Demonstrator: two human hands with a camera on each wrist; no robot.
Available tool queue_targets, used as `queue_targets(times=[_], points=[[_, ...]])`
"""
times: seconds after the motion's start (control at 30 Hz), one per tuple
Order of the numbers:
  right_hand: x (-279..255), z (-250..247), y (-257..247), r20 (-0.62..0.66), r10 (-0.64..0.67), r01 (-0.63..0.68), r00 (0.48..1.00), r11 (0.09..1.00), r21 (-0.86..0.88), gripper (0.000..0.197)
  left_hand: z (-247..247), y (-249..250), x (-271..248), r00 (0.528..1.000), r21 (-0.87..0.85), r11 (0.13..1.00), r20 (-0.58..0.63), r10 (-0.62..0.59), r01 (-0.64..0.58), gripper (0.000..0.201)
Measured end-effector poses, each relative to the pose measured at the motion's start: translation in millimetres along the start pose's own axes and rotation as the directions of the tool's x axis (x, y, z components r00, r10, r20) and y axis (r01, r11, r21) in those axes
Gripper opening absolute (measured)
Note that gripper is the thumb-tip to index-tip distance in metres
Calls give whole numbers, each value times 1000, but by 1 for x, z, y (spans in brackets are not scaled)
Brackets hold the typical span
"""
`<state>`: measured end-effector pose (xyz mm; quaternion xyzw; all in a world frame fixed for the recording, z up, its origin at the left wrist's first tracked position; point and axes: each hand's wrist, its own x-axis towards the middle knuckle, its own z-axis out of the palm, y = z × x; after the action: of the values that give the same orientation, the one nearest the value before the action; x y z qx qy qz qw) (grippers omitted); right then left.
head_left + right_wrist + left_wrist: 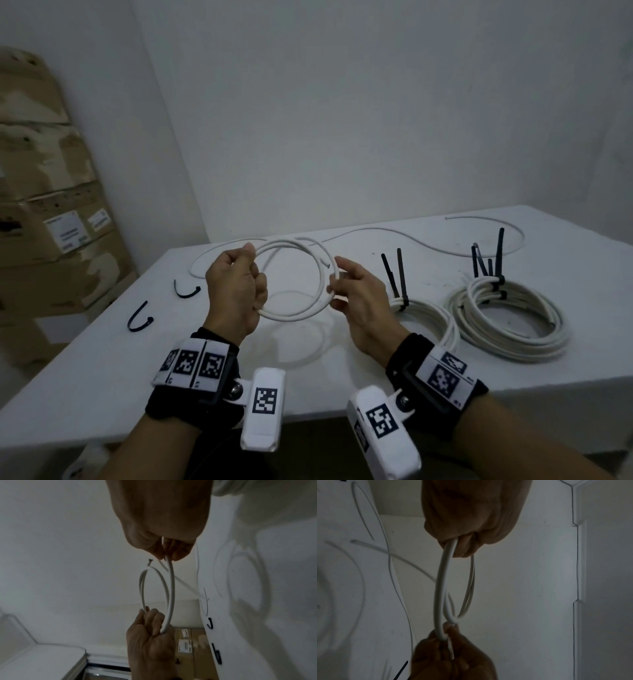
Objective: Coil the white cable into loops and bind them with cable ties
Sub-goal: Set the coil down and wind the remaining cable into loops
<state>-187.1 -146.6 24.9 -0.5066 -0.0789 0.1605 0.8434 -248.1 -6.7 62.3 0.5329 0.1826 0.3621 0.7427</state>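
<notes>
Both hands' fingers clamped on fresh cable loops (294,277), long tail (411,236) uncoiled, two bound coils (507,318) done, ties (140,317) waiting.

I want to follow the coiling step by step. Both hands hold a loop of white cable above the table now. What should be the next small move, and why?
Probably the right hand should draw in more cable and lay another turn on the loop that the left hand grips. Much cable lies loose on the table, so the ties should wait.
</notes>
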Motion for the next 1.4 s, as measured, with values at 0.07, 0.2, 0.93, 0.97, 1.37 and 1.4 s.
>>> queue_targets(times=[0.07, 0.2, 0.93, 0.97, 1.37, 1.4], points=[[-2, 0, -7, 83, -77, 80, 994, 996, -39, 42, -1, -1, -1, 1000, 1, 1000, 18, -7, 7, 27], [-2, -4, -13, 212, -116, 128, 970, 991, -45, 40, 3, 0, -3, 998, 23, 999, 44, 36, -37, 27], [2, -10, -49, 296, -258, 375, 920, 800, -469, 29, 33, -29, -3, 907, 319, 856, 255, 335, -407, 22], [2, -10, -49, 298, -257, 380, 919, 778, -501, 29, 33, -30, -3, 898, 331, 842, 273, 346, -425, 22], [9, -7, -43, 252, -210, 328, 945, 601, -729, 37, 39, -18, -12, 701, 556, 436, 477, 530, -708, 15], [10, -5, -43, 246, -257, 350, 935, 547, -761, 38, 39, -17, -13, 652, 597, 317, 506, 564, -737, 14]])
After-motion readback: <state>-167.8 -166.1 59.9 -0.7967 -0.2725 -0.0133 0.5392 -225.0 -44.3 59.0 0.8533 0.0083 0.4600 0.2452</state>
